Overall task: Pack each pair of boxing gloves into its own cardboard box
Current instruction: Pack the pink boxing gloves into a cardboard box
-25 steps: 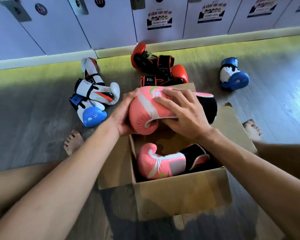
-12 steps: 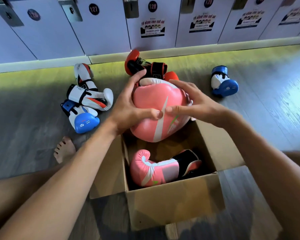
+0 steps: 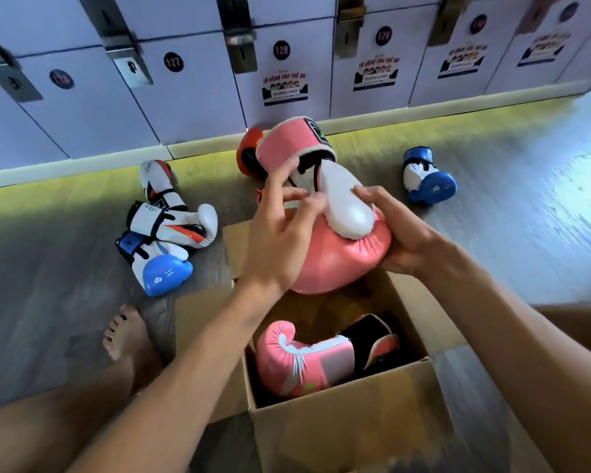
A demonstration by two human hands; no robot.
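A pink boxing glove [image 3: 335, 257] with a white thumb hangs above the open cardboard box [image 3: 355, 414], cuff pointing away from me. My left hand [image 3: 280, 240] grips its left side, fingers curled by the thumb pad. My right hand [image 3: 400, 233] cups its right side with the thumb on the white pad. The matching pink glove [image 3: 301, 363] lies inside the box. On the floor lie two white gloves [image 3: 174, 216], a blue glove [image 3: 161, 268] to the left, another blue glove [image 3: 427, 177] to the right, and a red glove [image 3: 248, 155] partly hidden behind the held one.
Numbered lockers [image 3: 191, 80] line the wall behind the gloves. My bare left foot [image 3: 127, 339] rests on the grey floor left of the box, whose left flap [image 3: 205, 322] lies open.
Both hands have turned the pink glove from lying sideways to cuff pointing away, thumb pad up, and raised it a little higher over the box.
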